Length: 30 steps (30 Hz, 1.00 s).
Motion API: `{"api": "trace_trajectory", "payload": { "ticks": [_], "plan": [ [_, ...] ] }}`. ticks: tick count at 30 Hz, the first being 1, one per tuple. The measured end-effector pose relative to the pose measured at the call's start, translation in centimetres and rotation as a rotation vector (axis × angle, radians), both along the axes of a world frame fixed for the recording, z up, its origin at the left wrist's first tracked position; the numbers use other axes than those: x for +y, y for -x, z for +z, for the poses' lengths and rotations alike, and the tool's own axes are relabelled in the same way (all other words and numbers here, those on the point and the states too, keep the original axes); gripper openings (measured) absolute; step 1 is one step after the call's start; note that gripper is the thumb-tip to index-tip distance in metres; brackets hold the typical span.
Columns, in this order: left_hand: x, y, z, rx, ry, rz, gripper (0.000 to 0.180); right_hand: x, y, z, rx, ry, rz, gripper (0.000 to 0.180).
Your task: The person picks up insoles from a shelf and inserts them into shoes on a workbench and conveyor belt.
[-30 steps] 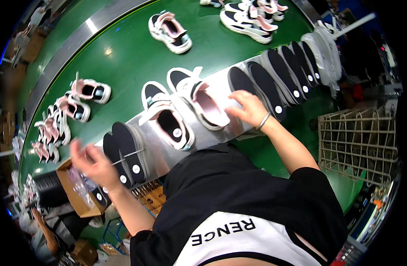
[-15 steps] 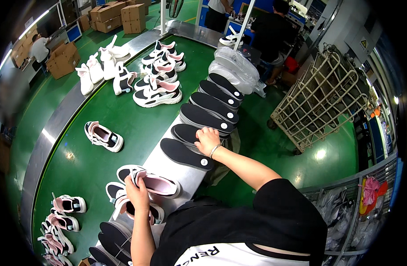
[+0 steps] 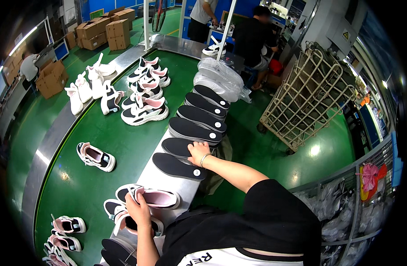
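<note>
Barely shifted since a moment ago, the right hand rests flat, fingers spread, on a thin floppy black insole; best pinched at its edge. Nearer, the left hand grips a light pink-lined sneaker by its collar.

Matt black foam insoles lie on a smooth metal ledge beside a glossy green belt.

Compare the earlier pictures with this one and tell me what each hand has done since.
The right hand has left the shoe it touched a second ago and now rests on a black insole in the row. The left hand, empty then, now lies on the pink-lined sneaker. In the last half second neither shifted.
</note>
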<state>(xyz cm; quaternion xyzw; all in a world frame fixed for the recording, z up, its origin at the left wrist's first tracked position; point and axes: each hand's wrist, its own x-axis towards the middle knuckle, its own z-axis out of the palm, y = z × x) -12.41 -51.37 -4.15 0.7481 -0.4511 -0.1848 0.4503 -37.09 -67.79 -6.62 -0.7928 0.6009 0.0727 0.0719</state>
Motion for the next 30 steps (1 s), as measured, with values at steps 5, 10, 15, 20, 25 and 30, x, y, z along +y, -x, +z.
{"api": "trace_trajectory", "payload": {
  "ticks": [5, 10, 15, 20, 25, 30],
  "plan": [
    [1.2, -0.8, 0.4, 0.124, -0.002, 0.059, 0.016, 0.6, -3.1, 3.5, -0.654, -0.181, 0.103, 0.027],
    [-0.3, -1.5, -0.4, 0.072, -0.097, 0.121, 0.034, 4.2, -6.6, 11.7, -0.885, -1.262, -0.023, 0.019],
    [-0.3, -1.1, -0.8, 0.057, -0.057, 0.126, 0.024, 6.3, -12.3, 6.7, -0.288, -0.729, 0.515, 0.027],
    [0.2, -1.5, -1.6, 0.099, -0.070, 0.198, 0.023, 9.6, -14.2, 5.0, -0.066, -0.139, 0.816, 0.015],
    [-0.1, -1.2, -2.1, 0.069, -0.096, 0.211, 0.023, 8.5, -11.4, 9.9, 0.299, -0.277, 0.811, 0.033],
    [-0.4, -1.2, -1.6, 0.109, -0.118, 0.207, 0.023, 8.2, -12.6, 8.8, 0.250, -0.261, 0.933, 0.016]
  ]
}}
